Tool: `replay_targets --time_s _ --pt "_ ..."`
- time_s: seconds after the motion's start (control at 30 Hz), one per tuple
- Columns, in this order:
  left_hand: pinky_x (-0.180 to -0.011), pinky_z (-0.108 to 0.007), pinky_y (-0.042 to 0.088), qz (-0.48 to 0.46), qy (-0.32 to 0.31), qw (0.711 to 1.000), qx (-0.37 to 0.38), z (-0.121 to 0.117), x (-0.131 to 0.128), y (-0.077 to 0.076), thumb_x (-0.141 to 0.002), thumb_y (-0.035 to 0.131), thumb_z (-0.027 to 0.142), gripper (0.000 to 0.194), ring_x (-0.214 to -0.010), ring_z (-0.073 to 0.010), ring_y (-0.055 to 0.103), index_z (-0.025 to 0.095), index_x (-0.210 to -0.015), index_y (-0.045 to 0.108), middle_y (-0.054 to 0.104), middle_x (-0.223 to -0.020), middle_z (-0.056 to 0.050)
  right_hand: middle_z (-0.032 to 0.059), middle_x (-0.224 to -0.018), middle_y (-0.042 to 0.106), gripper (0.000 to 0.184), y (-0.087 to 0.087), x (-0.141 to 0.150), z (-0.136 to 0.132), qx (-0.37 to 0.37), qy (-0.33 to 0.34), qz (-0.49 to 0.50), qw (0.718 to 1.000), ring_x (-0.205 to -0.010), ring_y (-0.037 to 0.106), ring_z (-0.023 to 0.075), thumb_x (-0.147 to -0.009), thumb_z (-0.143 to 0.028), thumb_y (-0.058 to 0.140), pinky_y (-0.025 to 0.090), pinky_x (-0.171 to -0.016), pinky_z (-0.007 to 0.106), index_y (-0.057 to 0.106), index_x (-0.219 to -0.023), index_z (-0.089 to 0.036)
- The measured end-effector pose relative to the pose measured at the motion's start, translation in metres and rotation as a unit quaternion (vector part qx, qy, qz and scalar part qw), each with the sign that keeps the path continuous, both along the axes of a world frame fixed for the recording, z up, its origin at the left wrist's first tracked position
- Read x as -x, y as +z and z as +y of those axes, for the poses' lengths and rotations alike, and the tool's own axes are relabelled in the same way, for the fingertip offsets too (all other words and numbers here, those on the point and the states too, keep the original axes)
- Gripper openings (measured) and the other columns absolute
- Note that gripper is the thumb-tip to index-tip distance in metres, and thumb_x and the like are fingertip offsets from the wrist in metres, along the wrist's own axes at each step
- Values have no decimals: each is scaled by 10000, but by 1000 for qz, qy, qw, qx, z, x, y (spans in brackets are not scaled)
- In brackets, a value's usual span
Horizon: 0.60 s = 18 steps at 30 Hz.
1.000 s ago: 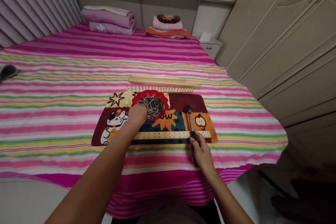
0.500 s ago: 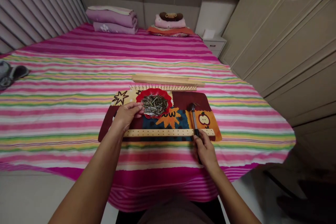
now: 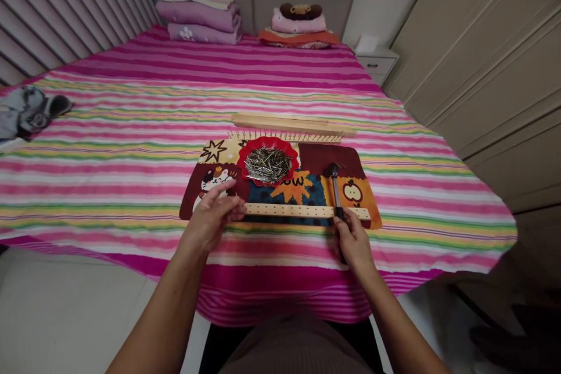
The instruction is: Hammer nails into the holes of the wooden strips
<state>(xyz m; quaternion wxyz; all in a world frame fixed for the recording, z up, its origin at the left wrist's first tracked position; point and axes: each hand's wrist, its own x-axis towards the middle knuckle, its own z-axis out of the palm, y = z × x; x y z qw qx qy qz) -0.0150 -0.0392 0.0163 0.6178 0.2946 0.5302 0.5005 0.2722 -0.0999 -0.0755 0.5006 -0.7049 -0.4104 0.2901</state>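
Note:
My right hand (image 3: 354,242) is wrapped round the black grip of a hammer (image 3: 336,191), whose head points away from me. The hammer's grip crosses the right part of a pale wooden strip (image 3: 289,210) with rows of small dark holes. At the strip's left end, my left hand (image 3: 213,216) has its thumb and fingertips pinched together, index finger partly stretched; whatever small thing is in the pinch cannot be made out. A red scalloped bowl (image 3: 242,166) full of loose nails (image 3: 268,163) sits just beyond the strip.
Under the strip and bowl lies a patterned mat (image 3: 326,158). Behind the bowl is a wooden strip with nails standing up (image 3: 307,138), then more wooden strips (image 3: 280,121). All rest on a striped bed (image 3: 123,152). Folded bedding (image 3: 199,17) and grey cloth items (image 3: 33,108) lie farther off.
My left hand has left the bowl of nails and come down toward me to the strip's left end. My right hand still holds the hammer in place. The view has shifted slightly.

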Motion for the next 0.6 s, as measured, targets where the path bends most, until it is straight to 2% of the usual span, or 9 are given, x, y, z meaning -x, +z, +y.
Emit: replay_targets --time_s 0.13,0.23,0.33,0.47,0.6 --pt "-621 -277 528 -6 -33 997 74 -35 0 -22 -483 807 264 368 -595 -132 634 133 -810 700 685 -678 -32 11 -725 649 513 2 1 -1 22 4 32 999 -602 566 180 -771 -511 567 462 -548 294 592 -1179 -201" --pt "-667 -302 527 -1 -63 994 86 -53 -5 -33 -439 808 241 393 -620 -138 635 155 -811 714 695 -709 -32 -2 -680 627 525 3 1 -2 33 6 41 999 -540 526 162 -774 -519 568 436 -505 280 585 -1191 -200" --pt "-638 -301 523 33 -61 994 86 -62 -5 -38 -472 815 311 376 -579 -134 616 172 -806 714 673 -642 -12 5 -703 636 531 2 1 -2 23 6 29 999 -564 533 160 -775 -523 567 440 -522 276 585 -1194 -196" --pt "-528 -237 471 98 4 993 58 -60 10 -41 -493 813 389 327 -489 -84 527 167 -710 711 615 -564 21 2 -690 627 550 2 1 -2 21 2 28 999 -559 531 159 -768 -531 573 439 -515 275 580 -1199 -190" --pt "-568 -221 496 125 100 986 42 -51 27 -42 -449 833 363 364 -570 -81 563 157 -722 708 687 -742 -5 -14 -670 611 538 4 3 -2 27 -1 41 999 -521 507 146 -758 -527 583 424 -486 264 578 -1185 -200"
